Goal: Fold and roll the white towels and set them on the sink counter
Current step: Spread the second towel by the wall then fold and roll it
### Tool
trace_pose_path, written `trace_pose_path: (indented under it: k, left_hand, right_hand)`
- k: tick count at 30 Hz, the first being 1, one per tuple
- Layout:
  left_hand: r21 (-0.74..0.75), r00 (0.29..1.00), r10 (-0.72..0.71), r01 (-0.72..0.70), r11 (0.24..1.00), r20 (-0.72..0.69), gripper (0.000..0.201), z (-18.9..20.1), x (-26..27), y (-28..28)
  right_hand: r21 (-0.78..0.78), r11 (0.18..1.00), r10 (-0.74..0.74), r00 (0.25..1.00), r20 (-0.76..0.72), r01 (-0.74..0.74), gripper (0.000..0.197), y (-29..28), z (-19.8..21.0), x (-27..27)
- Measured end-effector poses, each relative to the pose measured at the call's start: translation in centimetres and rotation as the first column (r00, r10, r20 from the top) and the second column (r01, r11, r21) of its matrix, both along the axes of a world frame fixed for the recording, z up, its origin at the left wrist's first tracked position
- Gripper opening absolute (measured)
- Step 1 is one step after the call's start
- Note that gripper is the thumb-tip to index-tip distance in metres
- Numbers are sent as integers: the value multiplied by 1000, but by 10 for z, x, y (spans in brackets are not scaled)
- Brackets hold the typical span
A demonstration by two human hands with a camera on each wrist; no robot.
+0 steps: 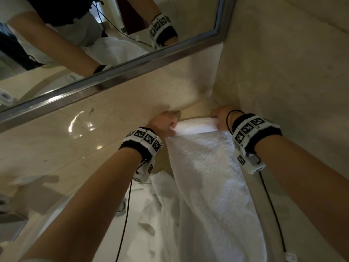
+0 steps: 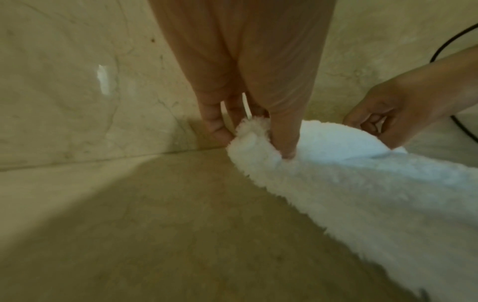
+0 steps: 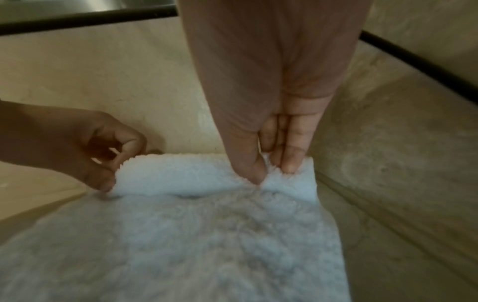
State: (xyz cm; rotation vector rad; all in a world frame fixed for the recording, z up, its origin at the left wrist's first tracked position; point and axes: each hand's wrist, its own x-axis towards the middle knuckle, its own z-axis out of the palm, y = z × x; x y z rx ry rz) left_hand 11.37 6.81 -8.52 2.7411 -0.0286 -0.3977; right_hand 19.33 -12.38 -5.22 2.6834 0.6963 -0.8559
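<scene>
White towel (image 1: 205, 167) is lying folded lengthwise on the beige stone surface (image 1: 66, 140), its near end running off the frame at 6 o'clock. Left hand (image 1: 164, 123) and right hand (image 1: 221, 115) are each pinching an end of the started roll at 12 o'clock; fingertips are buried in pile. A crumpled towel (image 1: 151, 214) is lying at 7 o'clock, partly covered. The mirror (image 1: 105, 35) is reflecting both arms.

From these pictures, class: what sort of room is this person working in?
Most likely a bathroom: a framed mirror above a marble counter, a sink basin below, and a white towel gripped by both hands.
</scene>
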Motion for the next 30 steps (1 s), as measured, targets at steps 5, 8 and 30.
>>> trace_pose_path:
  k: [5,8,30]
  left_hand:
    - [56,999,-53,53,997,-14,47,-1,-1,-2]
    - [187,985,-173,167,968,14,44,0,-9,-8]
    - [3,969,135,-137,991,-207,50,5,-15,-2]
  right_hand:
    - [43,997,-67,997,-23,68,47,3,-2,-1]
    - [66,994,-87,996,-21,88,43,-1,-5,-5]
    - [174,979,84,989,120,-104,36,-24,-14,-20]
